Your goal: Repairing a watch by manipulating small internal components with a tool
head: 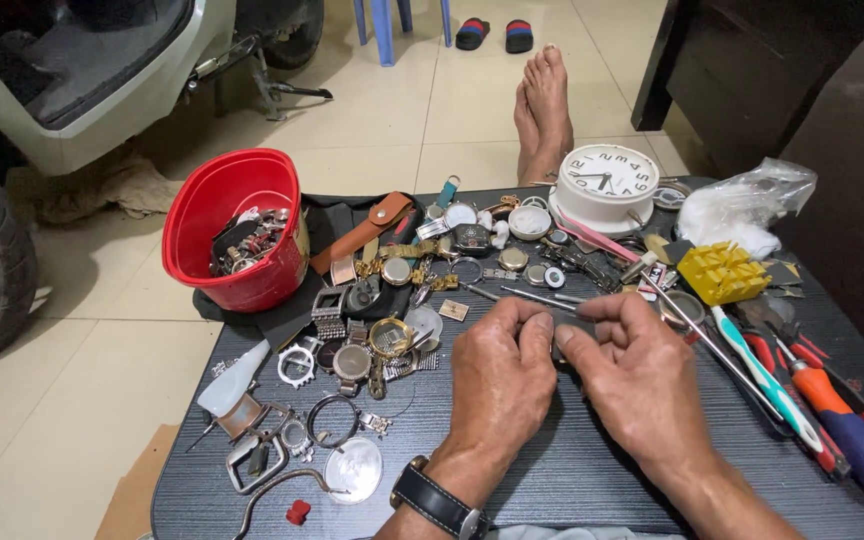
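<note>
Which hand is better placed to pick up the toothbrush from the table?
Probably the right hand: the toothbrush lies just beside it on the table's right side, while the left hand is farther away, near the watch parts.

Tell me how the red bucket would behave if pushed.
The red bucket is tall with thin plastic walls, so it probably flexes and could tip if pushed near the rim. The watch parts piled inside likely weigh the base, steadying it. On the cloth it may drag rather than slide.

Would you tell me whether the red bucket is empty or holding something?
Holding something: the red bucket stands upright with watch parts piled inside.
</note>
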